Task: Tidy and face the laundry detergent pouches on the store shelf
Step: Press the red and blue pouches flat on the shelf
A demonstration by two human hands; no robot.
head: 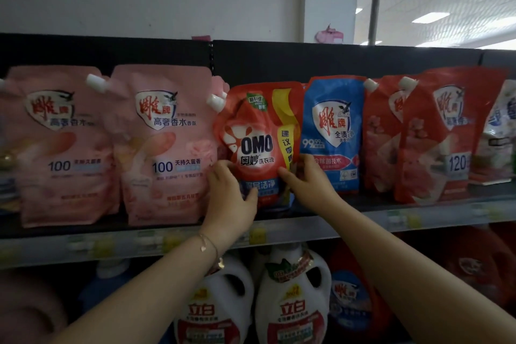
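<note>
The left hand (231, 192) grips the lower left side of the red OMO pouch (255, 131), fingers curled behind its edge and thumb across the front. The right hand (308, 184) holds the lower right side the same way, fingers tucked between this pouch and the blue pouch (331, 131) that touches it. The OMO pouch stands about midway along the shelf (363, 220), set back a little from the front edge. Its label faces out and its spout leans toward the left end.

The two pink pouches (164, 145) nearer the left end stand upright with labels forward, close to the front edge, and look finished. The blue pouch also faces out. Toward the right end, the red pouches (438, 137) overlap and tilt, one partly hiding the other, and the pouch beyond them is too blurred to judge.

The task therefore looks roughly half done. The OMO pouch needs squaring and bringing forward to the front edge, and the red group at the right end needs separating and straightening. White jugs (290, 301) fill the shelf below.
</note>
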